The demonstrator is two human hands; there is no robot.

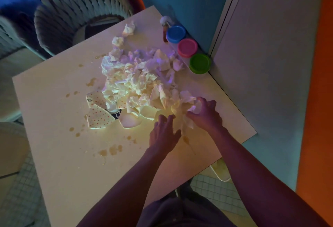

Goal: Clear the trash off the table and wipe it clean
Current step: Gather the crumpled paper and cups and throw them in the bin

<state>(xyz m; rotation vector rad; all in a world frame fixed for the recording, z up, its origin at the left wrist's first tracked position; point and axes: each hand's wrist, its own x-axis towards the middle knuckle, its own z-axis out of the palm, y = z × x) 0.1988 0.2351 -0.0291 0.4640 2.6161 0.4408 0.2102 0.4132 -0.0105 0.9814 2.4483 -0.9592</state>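
Head view: right hand (205, 113) is clutching a crumpled paper napkin (187, 100) at the near right edge of the napkin heap (137, 75) mid-table (54, 154). Left hand (164, 133) is lying released, fingers spread flat on the tabletop. The heap's long axis is running from near right toward the far left. Brown spill spots (111, 150) are dotting the surface.

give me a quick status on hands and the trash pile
Right hand gripping a crumpled tissue at pile's near edge; left hand open beside it. Tissue pile and torn polka-dot paper still on table. Brown spills unwiped.
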